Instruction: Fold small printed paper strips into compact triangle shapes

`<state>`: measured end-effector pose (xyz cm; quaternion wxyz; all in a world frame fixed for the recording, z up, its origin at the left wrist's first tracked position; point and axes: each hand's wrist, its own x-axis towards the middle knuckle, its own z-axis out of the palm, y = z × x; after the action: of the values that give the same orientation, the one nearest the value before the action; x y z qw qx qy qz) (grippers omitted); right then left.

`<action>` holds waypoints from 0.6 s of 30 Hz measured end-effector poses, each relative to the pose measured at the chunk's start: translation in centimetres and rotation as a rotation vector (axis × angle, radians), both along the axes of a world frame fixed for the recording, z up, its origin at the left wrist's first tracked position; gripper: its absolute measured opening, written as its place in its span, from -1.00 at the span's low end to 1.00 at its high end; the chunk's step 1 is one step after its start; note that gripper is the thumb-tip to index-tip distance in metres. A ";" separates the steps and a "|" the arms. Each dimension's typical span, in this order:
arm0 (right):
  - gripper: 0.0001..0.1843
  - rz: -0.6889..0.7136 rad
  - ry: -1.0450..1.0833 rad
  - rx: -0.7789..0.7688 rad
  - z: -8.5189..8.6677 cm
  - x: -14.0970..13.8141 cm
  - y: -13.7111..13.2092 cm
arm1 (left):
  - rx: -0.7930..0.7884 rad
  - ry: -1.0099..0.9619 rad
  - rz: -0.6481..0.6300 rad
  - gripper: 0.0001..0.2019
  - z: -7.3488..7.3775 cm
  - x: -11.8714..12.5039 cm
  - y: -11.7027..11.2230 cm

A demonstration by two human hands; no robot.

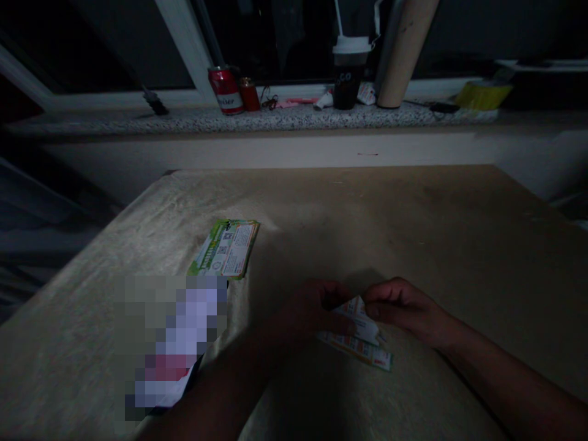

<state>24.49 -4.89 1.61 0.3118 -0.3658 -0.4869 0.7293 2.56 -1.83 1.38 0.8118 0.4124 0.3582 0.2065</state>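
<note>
Through my feed, the folded slip (366, 329) looks like thin printed paper, the green leaflet (225, 248) like smooth paper too. I see a matt, slightly creased tabletop (413, 239), a shiny metal can (225, 90) and a speckled, stone-like sill (184, 122).

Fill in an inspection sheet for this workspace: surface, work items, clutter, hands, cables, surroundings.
Surface: table, tan, looking wrinkled at left.
Work items: printed paper, apparently folded, between the hands.
Clutter: green printed card lying at left; pixelated item nearer the person, unidentifiable.
Hands: left hand and right hand both hold the paper.
Cables: thin dark tangle on the windowsill; cannot tell whether it is a cable.
Surroundings: dim light; red can, lidded cup and tan tube on the windowsill.
</note>
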 end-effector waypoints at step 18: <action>-0.66 0.055 -0.034 0.105 0.1 0.4 -0.4 | -0.017 -0.093 0.043 -0.55 0.4 -0.1 0.0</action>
<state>24.87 -5.32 1.72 0.3022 -0.3475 -0.5396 0.7048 2.51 -1.83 1.77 0.8264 0.3876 0.3307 0.2397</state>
